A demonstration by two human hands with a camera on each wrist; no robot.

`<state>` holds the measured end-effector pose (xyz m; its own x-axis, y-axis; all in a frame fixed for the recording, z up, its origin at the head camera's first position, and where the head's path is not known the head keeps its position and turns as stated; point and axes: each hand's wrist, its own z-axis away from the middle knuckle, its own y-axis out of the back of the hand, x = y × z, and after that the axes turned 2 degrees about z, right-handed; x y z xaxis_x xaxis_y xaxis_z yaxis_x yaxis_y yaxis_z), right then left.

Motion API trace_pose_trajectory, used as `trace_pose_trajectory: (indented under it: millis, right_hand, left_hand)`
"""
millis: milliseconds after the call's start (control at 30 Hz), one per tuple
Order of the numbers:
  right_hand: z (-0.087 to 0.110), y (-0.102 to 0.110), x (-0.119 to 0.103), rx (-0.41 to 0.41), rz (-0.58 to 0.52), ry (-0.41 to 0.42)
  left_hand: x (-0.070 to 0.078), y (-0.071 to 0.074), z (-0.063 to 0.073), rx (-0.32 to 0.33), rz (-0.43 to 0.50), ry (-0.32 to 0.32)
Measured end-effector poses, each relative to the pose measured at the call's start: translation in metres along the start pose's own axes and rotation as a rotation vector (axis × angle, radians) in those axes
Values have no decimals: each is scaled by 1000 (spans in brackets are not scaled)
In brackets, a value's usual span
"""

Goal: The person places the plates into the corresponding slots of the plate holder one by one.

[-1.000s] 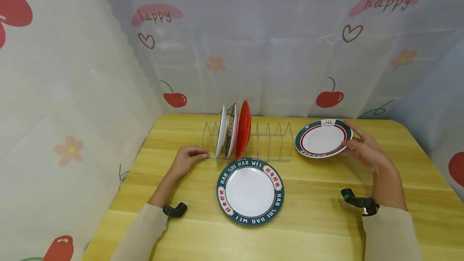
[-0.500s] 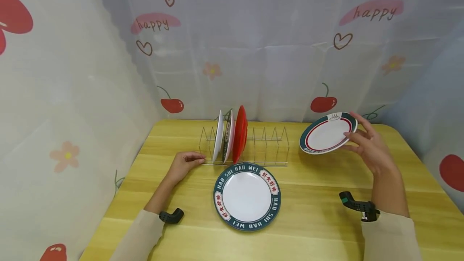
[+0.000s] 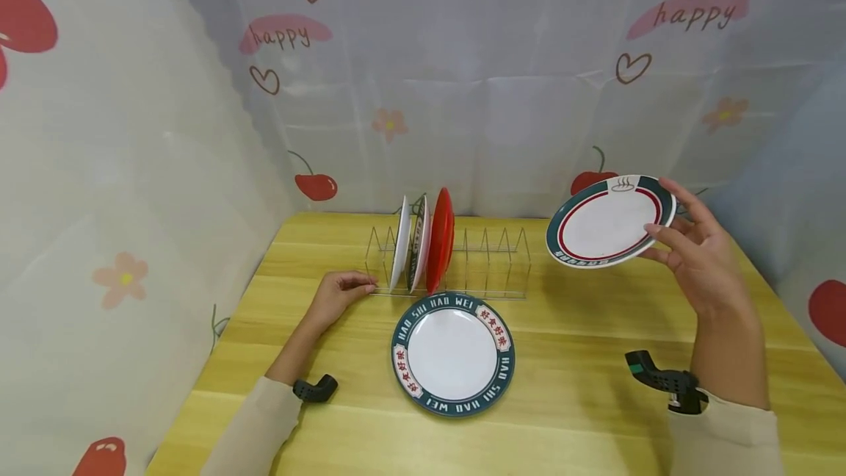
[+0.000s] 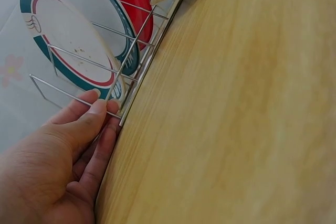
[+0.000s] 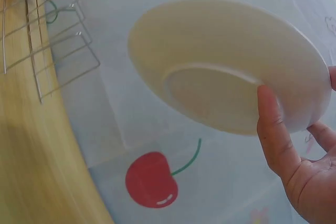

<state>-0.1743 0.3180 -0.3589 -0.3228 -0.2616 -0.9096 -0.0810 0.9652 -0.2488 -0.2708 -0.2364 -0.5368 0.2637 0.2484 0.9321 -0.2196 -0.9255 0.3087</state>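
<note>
My right hand (image 3: 703,255) grips the right rim of a white plate (image 3: 604,222) with a green band and red ring, holding it tilted above the table. In the right wrist view the plate's plain underside (image 5: 215,66) faces the camera, with a finger against it. My left hand (image 3: 337,300) pinches the left front corner of a wire plate rack (image 3: 485,294). Upright in the rack's left half stand a white plate (image 4: 68,40), a patterned plate (image 3: 418,244) and red plates (image 3: 440,241). Flat in front of the rack lies a green-rimmed plate (image 3: 452,355) with lettering.
The wooden table (image 3: 562,417) runs up to a cherry-printed cloth (image 3: 502,123) hanging behind it and along the sides. The right half of the rack has bare wire dividers (image 3: 505,259).
My right hand has lifted the plate up off the table and shifted it a little to the right, tilting it. The left hand stays on the rack's corner.
</note>
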Motion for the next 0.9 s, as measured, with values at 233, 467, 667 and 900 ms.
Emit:
trace_pose_trajectory:
  millis: [233,467,667,900]
  right_hand:
    - [1,-18,-10,-20,21,24]
    - [3,-33,-11,-81,29,37]
    - [3,-47,-10,-117,67,57]
    - [2,-64,-3,-124,104,44]
  left_hand:
    - [4,1,-1,11,1,-30]
    - [2,-1,1,12,7,-1]
    - [4,-1,1,21,4,15]
    - [3,-1,1,17,9,10]
